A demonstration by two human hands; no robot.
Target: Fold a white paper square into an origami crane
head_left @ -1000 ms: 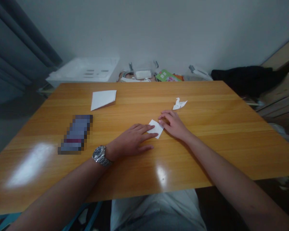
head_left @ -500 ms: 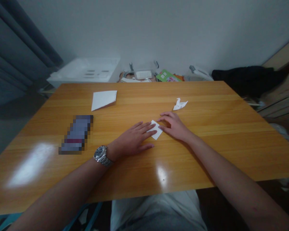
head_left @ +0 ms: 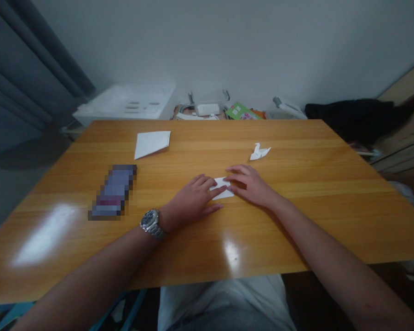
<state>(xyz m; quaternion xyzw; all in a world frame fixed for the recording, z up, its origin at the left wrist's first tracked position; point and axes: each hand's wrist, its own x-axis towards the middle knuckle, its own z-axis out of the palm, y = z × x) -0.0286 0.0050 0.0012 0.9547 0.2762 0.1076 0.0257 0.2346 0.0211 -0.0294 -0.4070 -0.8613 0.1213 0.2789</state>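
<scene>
A small folded white paper point(head_left: 221, 189) lies flat in the middle of the orange wooden table point(head_left: 296, 216). My left hand point(head_left: 193, 202), a metal watch point(head_left: 152, 223) on its wrist, rests with fingers stretched out on the paper's left edge. My right hand point(head_left: 250, 184) lies palm down with its fingers pressing the paper's right side. Most of the paper is covered by the two hands.
A finished white paper bird point(head_left: 259, 151) sits beyond my right hand. A larger folded white sheet point(head_left: 152, 143) lies at the far left, and a blurred-out flat object point(head_left: 113, 191) nearer. Behind the table are a white box point(head_left: 124, 105), clutter and dark cloth point(head_left: 355, 117).
The paper has gone from a tilted diamond shape to a flatter, narrower strip between my fingers. Both hands have closed in a little over it.
</scene>
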